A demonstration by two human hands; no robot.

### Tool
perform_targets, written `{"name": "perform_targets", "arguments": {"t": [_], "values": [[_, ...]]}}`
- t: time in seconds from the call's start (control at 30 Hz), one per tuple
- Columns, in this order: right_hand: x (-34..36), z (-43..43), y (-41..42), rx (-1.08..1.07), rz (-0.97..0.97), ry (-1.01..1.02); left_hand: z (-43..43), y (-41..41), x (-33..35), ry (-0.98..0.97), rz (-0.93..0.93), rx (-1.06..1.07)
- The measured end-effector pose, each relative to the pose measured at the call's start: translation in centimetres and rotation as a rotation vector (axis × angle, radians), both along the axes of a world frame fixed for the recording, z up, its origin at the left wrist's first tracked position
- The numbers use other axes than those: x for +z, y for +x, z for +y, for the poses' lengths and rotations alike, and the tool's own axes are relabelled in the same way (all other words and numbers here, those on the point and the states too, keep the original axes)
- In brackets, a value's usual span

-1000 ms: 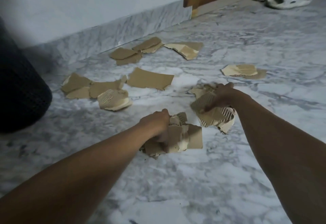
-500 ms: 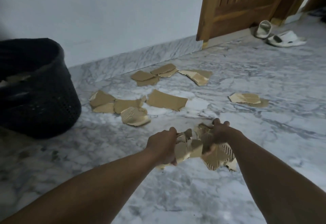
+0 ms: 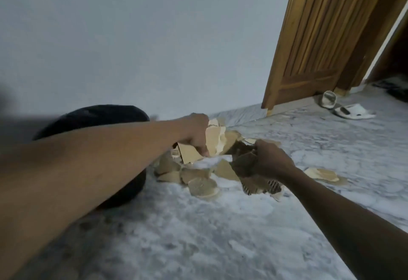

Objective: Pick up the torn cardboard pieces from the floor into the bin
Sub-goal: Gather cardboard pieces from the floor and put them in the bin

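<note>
My left hand (image 3: 195,133) grips a bunch of torn cardboard pieces (image 3: 213,141), raised above the floor. My right hand (image 3: 270,160) grips a second bunch of cardboard (image 3: 260,186) that hangs below its fingers. The black mesh bin (image 3: 106,114) stands at the left against the wall, mostly hidden behind my left forearm. More torn pieces (image 3: 203,186) lie on the marble floor beneath my hands, and another pile (image 3: 324,175) lies to the right.
A grey wall runs behind the bin. A wooden door (image 3: 320,37) stands open at the upper right, with two white slippers (image 3: 344,107) on the floor beside it. The marble floor (image 3: 198,235) stretches toward me.
Both hands have lifted their bunches off the floor and swung them up and left toward the bin. The view has tilted upward, showing more wall and door.
</note>
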State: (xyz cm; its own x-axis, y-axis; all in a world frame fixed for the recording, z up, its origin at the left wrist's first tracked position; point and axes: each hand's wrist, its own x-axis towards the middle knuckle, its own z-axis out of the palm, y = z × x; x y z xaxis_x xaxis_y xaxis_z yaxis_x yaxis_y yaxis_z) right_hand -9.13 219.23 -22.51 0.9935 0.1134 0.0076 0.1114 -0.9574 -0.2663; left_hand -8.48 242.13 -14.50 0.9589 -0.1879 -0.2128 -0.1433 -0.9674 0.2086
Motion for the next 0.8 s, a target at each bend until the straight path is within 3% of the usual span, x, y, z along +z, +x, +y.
{"name": "perform_targets", "arguments": {"t": [0.1, 0.33, 0.53, 0.7, 0.8], "values": [[5.8, 4.7, 1.0, 0.007, -0.073, 0.086, 4.3, 1.2, 4.9, -0.072, -0.126, 0.075], [12.0, 16.3, 3.2, -0.104, -0.089, 0.398, 12.9, 4.3, 6.5, -0.226, -0.222, 0.201], [15.9, 21.1, 4.2, -0.056, -0.084, 0.377, 20.9, 4.1, 5.9, -0.287, -0.262, 0.318], [15.3, 26.0, 3.8, 0.053, 0.193, 0.692, 28.2, 0.1, 4.9, -0.274, -0.207, 0.402], [14.4, 30.3, 3.9, 0.059, 0.281, 0.720, 31.7, -1.9, 3.3, -0.379, -0.185, 0.465]]}}
